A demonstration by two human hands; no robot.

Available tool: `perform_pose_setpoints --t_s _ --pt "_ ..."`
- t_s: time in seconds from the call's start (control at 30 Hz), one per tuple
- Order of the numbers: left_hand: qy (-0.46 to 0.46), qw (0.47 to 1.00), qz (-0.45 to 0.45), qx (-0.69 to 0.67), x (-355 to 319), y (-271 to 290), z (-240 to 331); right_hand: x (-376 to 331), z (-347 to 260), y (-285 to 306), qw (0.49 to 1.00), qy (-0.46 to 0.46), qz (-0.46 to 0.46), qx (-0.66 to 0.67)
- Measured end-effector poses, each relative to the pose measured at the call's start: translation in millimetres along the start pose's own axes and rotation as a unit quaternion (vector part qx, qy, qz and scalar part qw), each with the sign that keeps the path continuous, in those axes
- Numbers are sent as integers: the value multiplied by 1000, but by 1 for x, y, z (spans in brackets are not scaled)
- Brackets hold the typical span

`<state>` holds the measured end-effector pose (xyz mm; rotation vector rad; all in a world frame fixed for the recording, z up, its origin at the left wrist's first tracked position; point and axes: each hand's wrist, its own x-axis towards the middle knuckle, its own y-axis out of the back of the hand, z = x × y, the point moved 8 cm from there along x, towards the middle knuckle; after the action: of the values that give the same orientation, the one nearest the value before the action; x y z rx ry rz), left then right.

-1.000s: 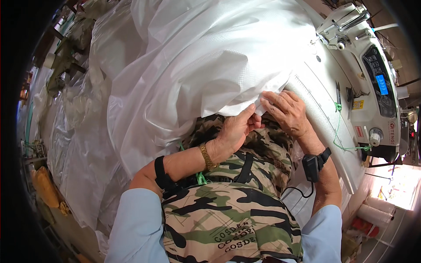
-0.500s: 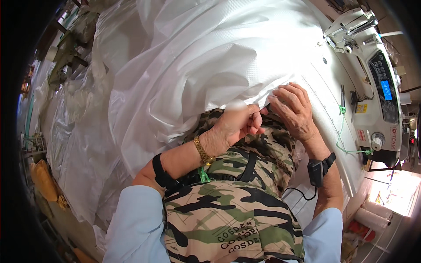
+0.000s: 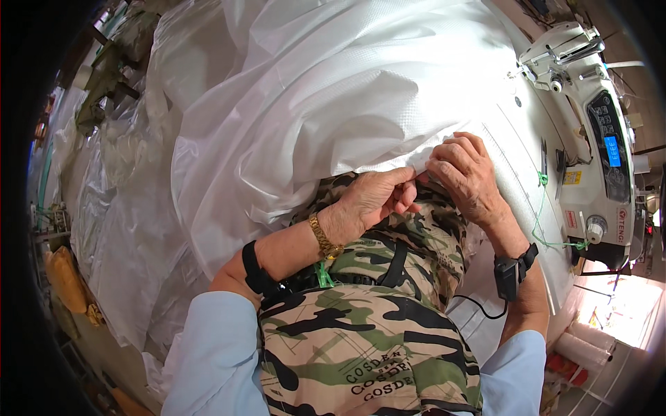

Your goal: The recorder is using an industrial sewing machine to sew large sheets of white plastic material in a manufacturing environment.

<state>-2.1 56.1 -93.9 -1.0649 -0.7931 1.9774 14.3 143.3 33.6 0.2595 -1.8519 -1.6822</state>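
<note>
My left hand (image 3: 371, 201) and right hand (image 3: 463, 170) pinch the edge of the big white fabric (image 3: 333, 104) just above my lap, fingertips almost touching. A white sewing machine (image 3: 590, 139) stands on the desk (image 3: 527, 187) to my right.

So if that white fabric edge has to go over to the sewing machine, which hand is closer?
Probably the right hand: it pinches the white fabric edge on the side nearest the sewing machine. The left hand grips the same edge farther away, over the lap.

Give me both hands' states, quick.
Left hand: closed, pinching the edge of the white fabric.
Right hand: fingers curled, gripping the same fabric edge.
</note>
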Motion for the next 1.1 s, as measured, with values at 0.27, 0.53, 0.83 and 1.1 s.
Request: perform_pose_setpoints --t_s 0.27,0.53,0.83,1.1 --pt "-31 999 -15 -2 -8 -12 12 -13 -9 1 995 43 59 -61" --pt "-52 998 -19 20 -8 -14 15 -23 -9 -5 990 44 86 -106" --pt "-70 996 -39 34 -7 -16 12 -28 -8 -8 989 5 93 -114" --pt "-95 994 -41 34 -8 -20 11 -33 -13 -9 986 -19 118 -118"
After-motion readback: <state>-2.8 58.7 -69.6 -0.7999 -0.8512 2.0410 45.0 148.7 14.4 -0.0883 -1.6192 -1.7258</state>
